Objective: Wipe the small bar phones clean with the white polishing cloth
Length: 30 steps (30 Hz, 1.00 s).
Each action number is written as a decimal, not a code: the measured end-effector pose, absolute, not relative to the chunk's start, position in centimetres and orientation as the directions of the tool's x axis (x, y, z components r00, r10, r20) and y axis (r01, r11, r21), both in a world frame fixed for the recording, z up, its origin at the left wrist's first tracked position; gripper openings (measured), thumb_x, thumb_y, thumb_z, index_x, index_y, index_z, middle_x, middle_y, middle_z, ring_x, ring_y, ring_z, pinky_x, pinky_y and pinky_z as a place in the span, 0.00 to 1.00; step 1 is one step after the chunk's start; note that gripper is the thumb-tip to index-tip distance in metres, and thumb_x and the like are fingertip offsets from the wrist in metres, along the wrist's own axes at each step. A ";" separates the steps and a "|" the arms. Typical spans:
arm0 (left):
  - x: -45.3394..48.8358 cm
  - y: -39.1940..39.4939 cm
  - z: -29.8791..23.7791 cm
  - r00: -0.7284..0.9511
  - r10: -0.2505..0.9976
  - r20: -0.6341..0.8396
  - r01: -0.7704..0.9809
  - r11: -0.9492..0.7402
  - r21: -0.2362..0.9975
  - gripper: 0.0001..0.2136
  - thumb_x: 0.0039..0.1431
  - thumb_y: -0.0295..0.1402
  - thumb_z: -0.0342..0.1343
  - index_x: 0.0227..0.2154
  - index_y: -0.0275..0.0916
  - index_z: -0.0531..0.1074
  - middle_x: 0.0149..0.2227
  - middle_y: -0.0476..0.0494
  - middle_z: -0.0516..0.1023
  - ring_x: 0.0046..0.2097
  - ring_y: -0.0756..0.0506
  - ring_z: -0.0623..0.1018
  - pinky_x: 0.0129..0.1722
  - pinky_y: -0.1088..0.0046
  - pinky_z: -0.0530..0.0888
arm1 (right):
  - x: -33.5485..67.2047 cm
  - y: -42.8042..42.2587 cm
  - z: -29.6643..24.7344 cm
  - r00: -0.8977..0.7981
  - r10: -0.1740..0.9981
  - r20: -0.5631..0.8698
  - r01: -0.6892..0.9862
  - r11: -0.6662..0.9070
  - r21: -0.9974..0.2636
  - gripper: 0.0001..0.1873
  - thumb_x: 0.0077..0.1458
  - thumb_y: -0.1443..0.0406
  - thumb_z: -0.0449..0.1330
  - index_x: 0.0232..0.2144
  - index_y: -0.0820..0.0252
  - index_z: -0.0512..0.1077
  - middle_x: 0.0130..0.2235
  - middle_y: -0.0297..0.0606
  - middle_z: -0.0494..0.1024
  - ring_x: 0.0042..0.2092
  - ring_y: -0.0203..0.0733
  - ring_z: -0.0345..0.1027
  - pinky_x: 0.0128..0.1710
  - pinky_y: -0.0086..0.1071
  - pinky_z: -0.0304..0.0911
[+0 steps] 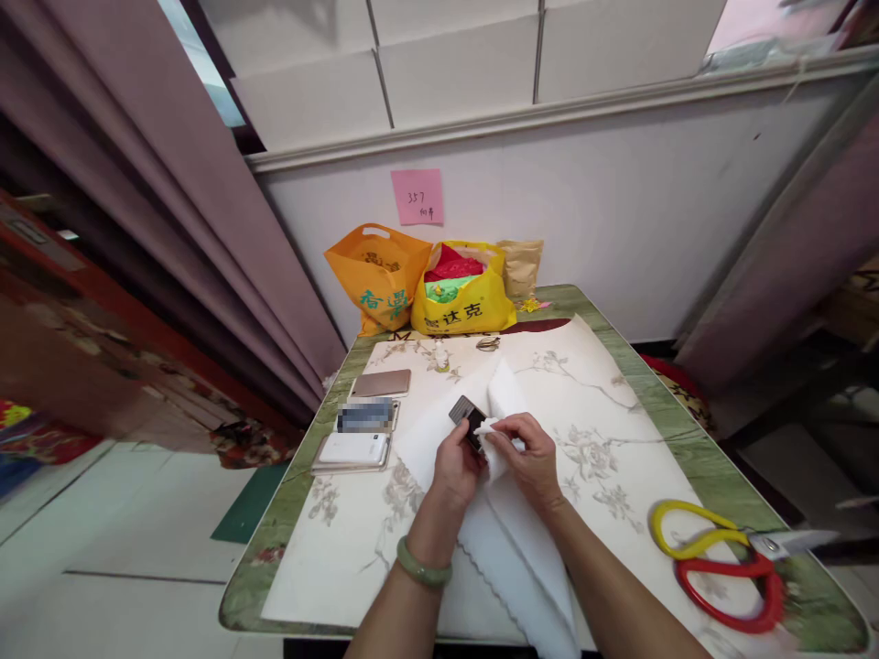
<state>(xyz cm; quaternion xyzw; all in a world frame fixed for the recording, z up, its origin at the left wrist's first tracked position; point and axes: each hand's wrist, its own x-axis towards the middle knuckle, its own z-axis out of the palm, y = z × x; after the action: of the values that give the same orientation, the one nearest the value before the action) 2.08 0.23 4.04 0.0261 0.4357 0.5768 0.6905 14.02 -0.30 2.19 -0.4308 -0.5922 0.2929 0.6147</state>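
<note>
My left hand (457,469) is closed around a small dark phone (467,414), holding it tilted above the table. A green bangle sits on that wrist. My right hand (527,458) pinches a bunched part of a white cloth (508,540) against the phone's lower end. The rest of the cloth spreads over the table under both hands and hangs past the near edge.
Three phones lie in a column left of the hands: a rose-gold one (382,383), a blurred one (366,416), a white one (352,450). Yellow-and-red scissors (728,567) lie at the right front. An orange bag (377,275) and a yellow bag (463,293) stand at the wall.
</note>
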 end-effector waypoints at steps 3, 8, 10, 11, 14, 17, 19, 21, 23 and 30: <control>2.1 -0.1 3.9 -0.063 0.810 -0.583 -0.735 0.357 0.576 0.06 0.58 0.31 0.53 0.34 0.33 0.71 0.26 0.46 0.76 0.23 0.50 0.73 0.22 0.75 0.68 | 14.1 0.1 1.8 0.138 0.913 0.384 0.044 0.382 -0.923 0.10 0.52 0.57 0.65 0.31 0.57 0.75 0.32 0.36 0.74 0.32 0.37 0.67 0.33 0.31 0.65; 2.5 -0.9 3.7 -0.080 0.831 -0.550 -0.681 0.357 0.639 0.08 0.52 0.35 0.59 0.30 0.35 0.71 0.23 0.51 0.72 0.22 0.52 0.69 0.22 0.77 0.64 | 14.1 0.6 1.3 0.125 0.950 0.287 -0.057 0.295 -0.954 0.12 0.49 0.56 0.66 0.30 0.58 0.75 0.31 0.35 0.74 0.32 0.36 0.67 0.32 0.30 0.65; 2.4 -1.2 3.5 -0.076 0.867 -0.493 -0.628 0.342 0.699 0.09 0.49 0.36 0.62 0.28 0.35 0.71 0.22 0.52 0.71 0.23 0.53 0.68 0.23 0.77 0.63 | 14.1 0.8 1.0 0.154 0.958 0.244 -0.103 0.261 -0.960 0.13 0.48 0.56 0.67 0.30 0.58 0.74 0.31 0.35 0.75 0.32 0.36 0.67 0.33 0.30 0.65; 2.2 -1.4 3.5 -0.060 0.887 -0.458 -0.595 0.337 0.730 0.10 0.47 0.36 0.63 0.27 0.35 0.71 0.23 0.52 0.71 0.24 0.53 0.68 0.24 0.77 0.64 | 14.2 0.8 0.9 0.180 0.960 0.213 -0.133 0.238 -0.962 0.14 0.47 0.55 0.67 0.31 0.59 0.74 0.31 0.35 0.75 0.31 0.36 0.67 0.33 0.30 0.65; 1.5 -1.7 3.6 0.052 0.921 -0.386 -0.506 0.358 0.785 0.10 0.47 0.36 0.64 0.26 0.34 0.73 0.25 0.50 0.72 0.27 0.52 0.68 0.28 0.77 0.64 | 14.5 1.2 0.6 0.268 0.958 0.102 -0.228 0.166 -0.959 0.17 0.45 0.54 0.68 0.32 0.59 0.74 0.29 0.33 0.75 0.30 0.36 0.67 0.32 0.30 0.65; 0.7 -1.8 4.1 0.166 0.929 -0.329 -0.414 0.369 0.832 0.11 0.48 0.38 0.63 0.29 0.33 0.75 0.27 0.47 0.74 0.29 0.51 0.68 0.30 0.76 0.64 | 14.8 1.6 0.3 0.309 0.951 0.016 -0.302 0.115 -0.946 0.19 0.43 0.53 0.69 0.33 0.59 0.74 0.29 0.34 0.77 0.30 0.37 0.68 0.33 0.31 0.66; 0.2 -1.7 4.6 0.241 0.932 -0.271 -0.334 0.342 0.879 0.13 0.50 0.39 0.62 0.32 0.33 0.77 0.31 0.45 0.76 0.31 0.50 0.69 0.33 0.75 0.64 | 14.9 1.7 0.2 0.285 0.958 -0.013 -0.334 0.087 -0.938 0.20 0.43 0.52 0.68 0.33 0.59 0.75 0.30 0.34 0.78 0.31 0.38 0.69 0.34 0.32 0.67; -0.1 -1.6 5.0 0.317 0.919 -0.236 -0.240 0.318 0.917 0.15 0.51 0.39 0.61 0.36 0.33 0.77 0.34 0.43 0.77 0.34 0.48 0.71 0.36 0.74 0.65 | 15.0 1.6 0.1 0.233 0.972 -0.018 -0.340 0.064 -0.938 0.19 0.44 0.52 0.68 0.33 0.60 0.76 0.31 0.35 0.79 0.32 0.39 0.70 0.34 0.32 0.67; -0.5 -1.5 5.2 0.359 0.905 -0.229 -0.157 0.301 0.941 0.16 0.52 0.40 0.61 0.39 0.33 0.77 0.36 0.43 0.78 0.36 0.47 0.71 0.38 0.73 0.65 | 15.0 1.4 0.2 0.183 0.983 -0.008 -0.321 0.052 -0.946 0.18 0.46 0.52 0.67 0.33 0.60 0.78 0.30 0.36 0.79 0.31 0.40 0.70 0.33 0.32 0.67; -0.9 -1.0 4.9 0.273 0.936 -0.221 -0.098 0.256 0.962 0.16 0.51 0.42 0.62 0.37 0.34 0.77 0.31 0.46 0.76 0.31 0.50 0.70 0.32 0.76 0.63 | 15.0 1.0 0.7 0.072 0.992 0.101 -0.096 0.107 -0.990 0.19 0.53 0.52 0.61 0.41 0.56 0.79 0.42 0.39 0.81 0.45 0.47 0.73 0.48 0.39 0.66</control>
<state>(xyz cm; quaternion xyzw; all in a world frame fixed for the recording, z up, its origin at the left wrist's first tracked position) -0.92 -0.95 4.86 0.4626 0.4530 0.3976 0.6502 14.98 1.02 0.71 -0.4642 -0.4826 0.4805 0.5663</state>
